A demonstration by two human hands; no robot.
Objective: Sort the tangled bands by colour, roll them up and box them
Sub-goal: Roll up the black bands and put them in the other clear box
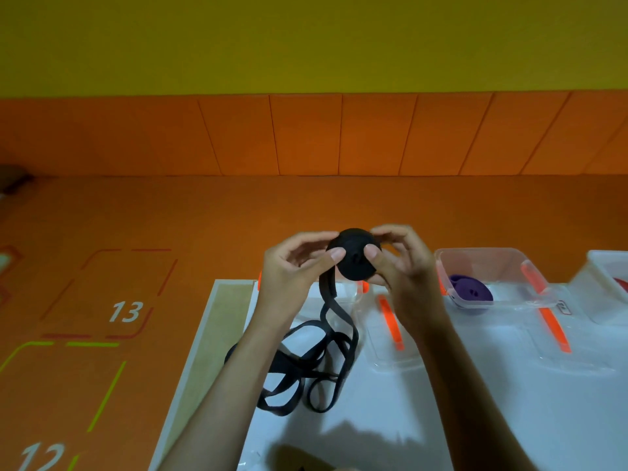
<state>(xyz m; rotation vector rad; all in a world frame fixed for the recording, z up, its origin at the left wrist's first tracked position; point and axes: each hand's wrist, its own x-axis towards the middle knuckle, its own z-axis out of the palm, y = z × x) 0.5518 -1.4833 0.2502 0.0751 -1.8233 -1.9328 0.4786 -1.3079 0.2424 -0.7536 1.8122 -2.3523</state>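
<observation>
Orange floor [238,212] fills the middle and left of the frame. Marked on it at left: a red dashed outline [112,294] with the white numeral 13 [125,312], and below it a green dashed outline [61,385] with the numeral 12 [42,456] at lower left. Orange padded wall panels [306,134] run across the centre band. Above them, a yellow wall [306,39] occupies the top of the frame. A dark, indistinct object [13,180] sits at far left.

Top of your frame: yellow wall [306,39] | middle: orange padded panels [306,134] | below: orange floor [204,212], numbers 13 and 12 lower left | lower right: your white table [509,419], dim light
</observation>
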